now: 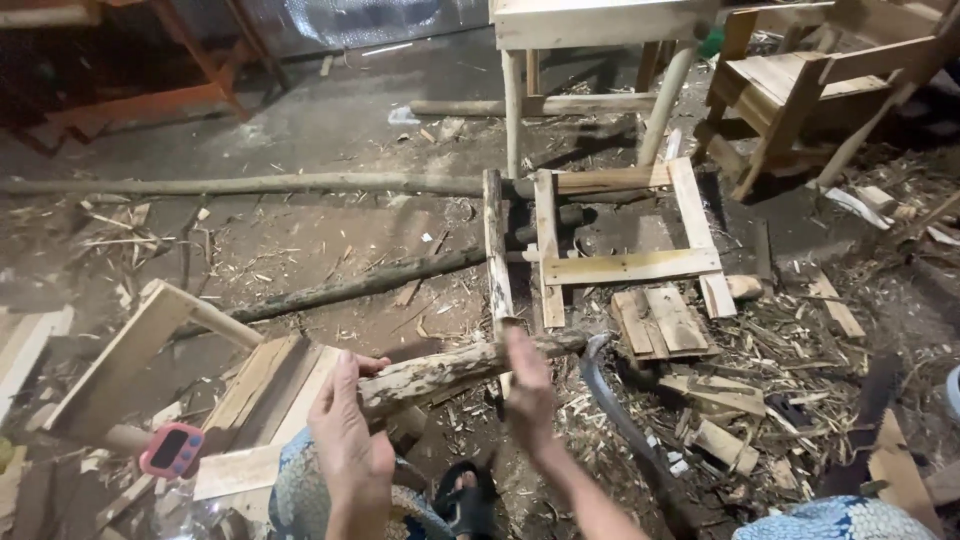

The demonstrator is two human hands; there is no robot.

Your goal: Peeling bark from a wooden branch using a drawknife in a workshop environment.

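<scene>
A person sits low over a dirt floor [330,230] littered with wood shavings and offcuts. Both bare hands grip 1 rough, bark-stripped log [450,368], pale and knotty, held nearly level just above the knees. The left hand [350,440] wraps around its near end, fingers curled over the top. The right hand [528,385] closes around the log further along, though motion blur softens that grasp. Beside the right forearm lies a dark curved blade [615,400], possibly a machete. Past the log, an unfinished frame of pale sawn planks [625,265] lies flat on the ground. At left rests a slatted plank panel [265,385], with a small pink device [172,450] beside it. Long thin poles [240,184] cross the floor, and 2 raw timber chairs [790,85] stand at the back.
</scene>
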